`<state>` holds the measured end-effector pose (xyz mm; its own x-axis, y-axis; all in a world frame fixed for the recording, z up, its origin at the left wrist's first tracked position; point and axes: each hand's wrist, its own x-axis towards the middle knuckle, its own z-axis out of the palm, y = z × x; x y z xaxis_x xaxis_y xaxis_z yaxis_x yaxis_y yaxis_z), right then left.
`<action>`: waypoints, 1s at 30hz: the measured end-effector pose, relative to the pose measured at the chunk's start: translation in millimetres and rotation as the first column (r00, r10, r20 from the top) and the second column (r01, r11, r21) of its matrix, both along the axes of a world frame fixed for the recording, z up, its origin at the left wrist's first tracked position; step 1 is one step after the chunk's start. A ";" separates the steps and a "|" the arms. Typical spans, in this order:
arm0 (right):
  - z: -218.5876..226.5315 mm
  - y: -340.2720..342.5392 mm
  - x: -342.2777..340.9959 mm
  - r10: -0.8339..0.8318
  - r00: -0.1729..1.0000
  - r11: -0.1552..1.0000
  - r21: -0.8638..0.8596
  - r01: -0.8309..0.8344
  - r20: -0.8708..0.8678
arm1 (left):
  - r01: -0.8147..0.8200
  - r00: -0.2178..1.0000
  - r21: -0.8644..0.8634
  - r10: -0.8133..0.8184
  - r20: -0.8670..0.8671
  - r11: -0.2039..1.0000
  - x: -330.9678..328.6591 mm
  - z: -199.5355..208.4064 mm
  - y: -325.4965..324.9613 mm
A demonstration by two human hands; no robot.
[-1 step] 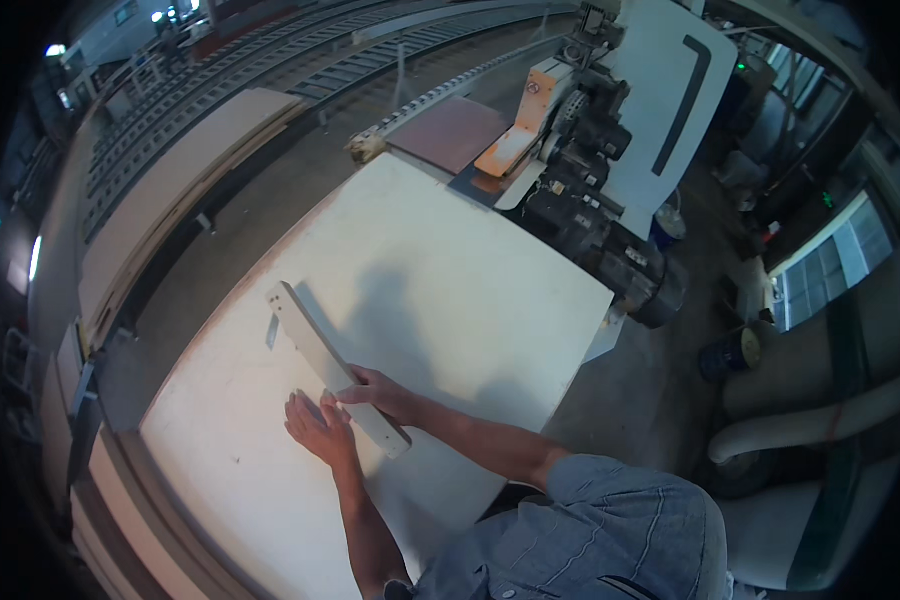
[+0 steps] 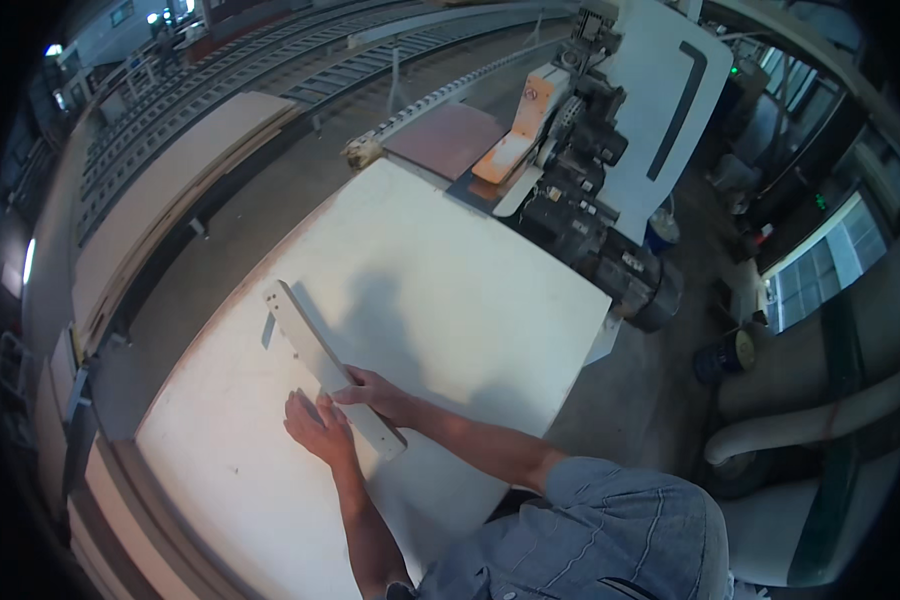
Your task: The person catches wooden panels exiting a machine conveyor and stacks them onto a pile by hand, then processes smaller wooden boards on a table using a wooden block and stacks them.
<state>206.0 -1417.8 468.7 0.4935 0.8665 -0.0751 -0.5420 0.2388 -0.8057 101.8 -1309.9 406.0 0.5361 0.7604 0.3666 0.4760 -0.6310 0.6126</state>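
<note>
A long narrow white strip [image 2: 305, 335] with small drilled holes lies diagonally on a large white panel [image 2: 450, 300]. My right hand [image 2: 375, 392] grips the strip near its closer end, fingers curled over its edge. My left hand [image 2: 315, 428] lies flat on the panel against the strip's left side, fingers apart. The closer end of the strip [image 2: 388, 440] sticks out past both hands.
A machine [image 2: 590, 170] with an orange guard [image 2: 515, 130] and a white cover stands at the panel's far right corner. Long boards [image 2: 170, 190] and roller tracks [image 2: 270, 70] run along the left. A dark bucket [image 2: 725, 358] sits on the floor to the right.
</note>
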 end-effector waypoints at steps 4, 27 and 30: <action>-11.3 44.5 45.0 -0.076 0.992 0.997 0.012 0.075 0.105 | 0.160 0.911 -0.416 0.028 0.411 0.895 69.6 8.7 20.9; -23.2 104.1 77.3 0.194 0.981 0.958 -0.215 -0.188 0.009 | 0.312 0.856 -0.759 0.177 0.486 0.571 77.6 4.0 65.5; -24.4 103.0 73.7 0.182 0.983 0.963 -0.201 -0.180 -0.012 | 0.386 0.839 -0.782 0.167 0.518 0.489 72.5 -1.8 67.8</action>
<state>279.7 -1314.8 444.3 0.3311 0.9088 -0.2538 -0.5559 -0.0295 -0.8308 174.3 -1242.2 404.2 0.6026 0.7751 -0.1902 -0.0792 0.2951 0.9522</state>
